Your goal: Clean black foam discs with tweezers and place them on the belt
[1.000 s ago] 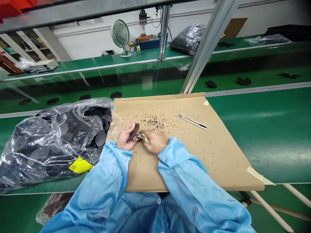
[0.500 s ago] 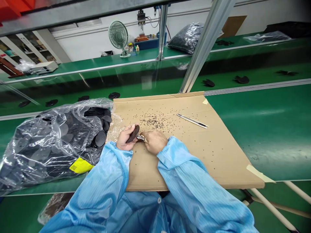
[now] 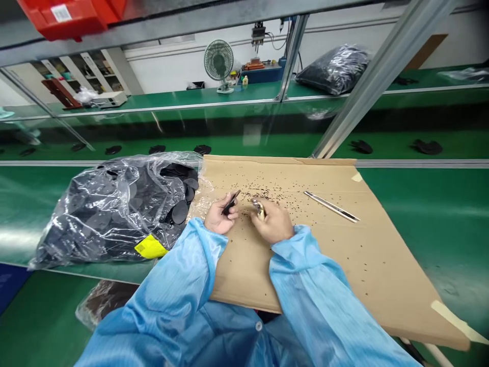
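My left hand (image 3: 220, 214) is closed on a thin, dark round disc (image 3: 231, 203), seen nearly edge-on. To its right, my right hand (image 3: 274, 220) grips a small pair of nippers (image 3: 259, 207) with a metal head and yellowish handles. The nippers' head stands apart from the disc. Both hands are over a brown cardboard sheet (image 3: 244, 270), on which many tiny dark scraps (image 3: 263, 193) are scattered just beyond the hands. A clear plastic bag (image 3: 103, 214) full of dark discs (image 3: 179, 212) lies left of my left hand, its mouth turned toward the cardboard.
A utility knife (image 3: 331, 206) lies on the cardboard at the right. Behind runs a green conveyor (image 3: 229, 140) with dark parts (image 3: 202, 149) on it. A slanted metal post (image 3: 367, 86) rises at the back right. Overhead at the left hangs a red bin (image 3: 72, 18).
The nippers have come away from the disc and the hands have moved apart. My left hand has turned the disc more edge-on. The camera view has swung to the left.
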Available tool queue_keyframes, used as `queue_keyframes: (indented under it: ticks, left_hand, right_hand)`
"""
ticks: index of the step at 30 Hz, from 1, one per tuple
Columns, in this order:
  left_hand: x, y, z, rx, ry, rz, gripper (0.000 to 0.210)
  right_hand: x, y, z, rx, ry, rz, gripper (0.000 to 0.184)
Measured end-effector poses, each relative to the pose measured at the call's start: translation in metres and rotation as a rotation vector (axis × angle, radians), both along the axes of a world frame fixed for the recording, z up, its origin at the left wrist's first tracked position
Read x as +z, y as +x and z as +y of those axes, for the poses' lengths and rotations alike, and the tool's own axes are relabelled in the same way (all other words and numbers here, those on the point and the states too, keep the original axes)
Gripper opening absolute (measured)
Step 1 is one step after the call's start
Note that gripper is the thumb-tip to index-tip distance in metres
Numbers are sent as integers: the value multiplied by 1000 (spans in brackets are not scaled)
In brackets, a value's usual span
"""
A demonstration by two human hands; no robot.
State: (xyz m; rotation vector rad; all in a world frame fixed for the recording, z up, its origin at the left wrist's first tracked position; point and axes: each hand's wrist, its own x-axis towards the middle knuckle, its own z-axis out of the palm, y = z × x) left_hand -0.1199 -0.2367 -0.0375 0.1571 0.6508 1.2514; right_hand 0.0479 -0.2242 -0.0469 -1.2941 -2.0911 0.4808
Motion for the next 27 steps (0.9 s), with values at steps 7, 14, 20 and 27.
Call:
queue_keyframes:
  ticks: [7, 14, 20, 27]
  left_hand:
    - [3, 2, -3, -25, -2, 65, 9]
    - [4, 6, -4, -64, 7, 149, 9]
    - [-2, 4, -2, -80, 28, 178, 10]
    - [-4, 3, -2, -81, 19, 245, 11]
  right_hand:
    - [7, -11, -12, 135, 1, -286, 36]
    - [12, -9, -13, 157, -36, -375, 36]
    - [16, -8, -12, 176, -92, -446, 33]
    - [15, -7, -11, 171, -98, -484, 34]
